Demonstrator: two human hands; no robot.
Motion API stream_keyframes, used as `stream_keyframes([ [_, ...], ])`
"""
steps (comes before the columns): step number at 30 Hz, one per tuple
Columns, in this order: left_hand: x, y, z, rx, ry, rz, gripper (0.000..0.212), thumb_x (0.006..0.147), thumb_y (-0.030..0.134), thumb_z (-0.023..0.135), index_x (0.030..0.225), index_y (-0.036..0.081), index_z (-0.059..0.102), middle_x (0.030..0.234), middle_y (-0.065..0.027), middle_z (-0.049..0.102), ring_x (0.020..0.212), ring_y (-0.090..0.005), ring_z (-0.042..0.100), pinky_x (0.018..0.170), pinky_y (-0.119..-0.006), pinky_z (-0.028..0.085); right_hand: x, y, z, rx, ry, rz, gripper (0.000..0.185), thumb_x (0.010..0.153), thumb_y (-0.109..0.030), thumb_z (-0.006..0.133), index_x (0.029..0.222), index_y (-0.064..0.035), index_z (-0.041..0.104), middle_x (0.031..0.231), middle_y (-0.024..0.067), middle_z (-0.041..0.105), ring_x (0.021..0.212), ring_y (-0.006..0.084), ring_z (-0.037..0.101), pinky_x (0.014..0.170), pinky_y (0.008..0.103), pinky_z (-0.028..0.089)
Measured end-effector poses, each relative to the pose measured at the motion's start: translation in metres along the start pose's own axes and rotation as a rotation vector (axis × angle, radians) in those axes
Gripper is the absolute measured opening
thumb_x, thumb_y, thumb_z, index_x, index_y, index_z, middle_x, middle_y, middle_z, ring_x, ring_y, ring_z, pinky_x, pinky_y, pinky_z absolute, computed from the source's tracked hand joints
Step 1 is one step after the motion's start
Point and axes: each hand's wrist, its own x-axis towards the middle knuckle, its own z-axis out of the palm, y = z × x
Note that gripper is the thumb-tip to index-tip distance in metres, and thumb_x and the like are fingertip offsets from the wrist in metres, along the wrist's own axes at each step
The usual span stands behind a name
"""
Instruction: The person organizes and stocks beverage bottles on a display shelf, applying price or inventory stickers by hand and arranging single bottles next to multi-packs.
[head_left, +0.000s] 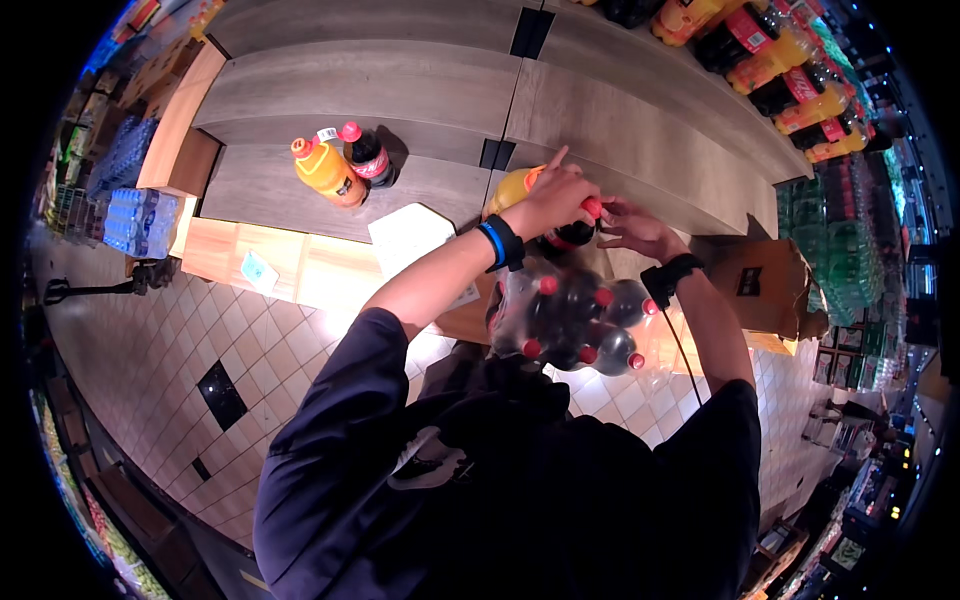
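Observation:
My left hand is at the red cap of a dark cola bottle, its index finger raised; the arm partly hides whether it grips the bottle. Behind that hand stands an orange juice bottle. Just right of the same cap is my right hand, fingers spread, close to the bottle. Below both hands lies a clear-wrapped pack of cola bottles with red caps. Further left on the wooden shelf, a juice bottle and a cola bottle stand side by side, joined near their necks by a band.
A white sheet lies on the shelf's front part, and a small price card is on the front edge. An open cardboard box stands at right. Paired bottles line the upper right; a water pack is at left.

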Motion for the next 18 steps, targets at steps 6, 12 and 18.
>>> stream_keyframes([
  [6, 0.001, -0.011, -0.029, -0.046, -0.239, -0.141, 0.039, 0.085, 0.014, 0.075, 0.121, 0.025, 0.080, 0.109, -0.0114, 0.077, 0.114, -0.0306, 0.069, 0.123, -0.053, 0.033, 0.013, -0.001, 0.018, 0.041, 0.027, -0.003, 0.055, 0.106, -0.030, 0.066, 0.151, -0.0095, 0.043, 0.151, 0.0195, 0.043, 0.118, 0.0352, 0.065, 0.094, 0.0491, 0.062],
  [12, 0.013, -0.019, -0.045, -0.043, -0.362, -0.220, 0.041, 0.083, 0.011, 0.077, 0.121, 0.024, 0.079, 0.108, -0.0139, 0.077, 0.106, -0.0356, 0.072, 0.091, -0.041, 0.056, 0.033, -0.009, 0.041, 0.021, 0.037, -0.063, 0.049, 0.109, -0.028, 0.059, 0.148, -0.0048, 0.041, 0.142, 0.0167, 0.051, 0.108, 0.0325, 0.070, 0.094, 0.0460, 0.064],
  [18, 0.012, -0.006, -0.033, -0.076, -0.326, -0.216, 0.038, 0.086, 0.013, 0.078, 0.121, 0.029, 0.079, 0.104, -0.0130, 0.077, 0.104, -0.0373, 0.071, 0.090, -0.043, 0.055, 0.021, 0.003, 0.027, -0.079, 0.029, -0.141, 0.042, 0.110, -0.029, 0.056, 0.141, -0.0047, 0.040, 0.139, 0.0144, 0.051, 0.119, 0.0250, 0.064, 0.094, 0.0460, 0.064],
])
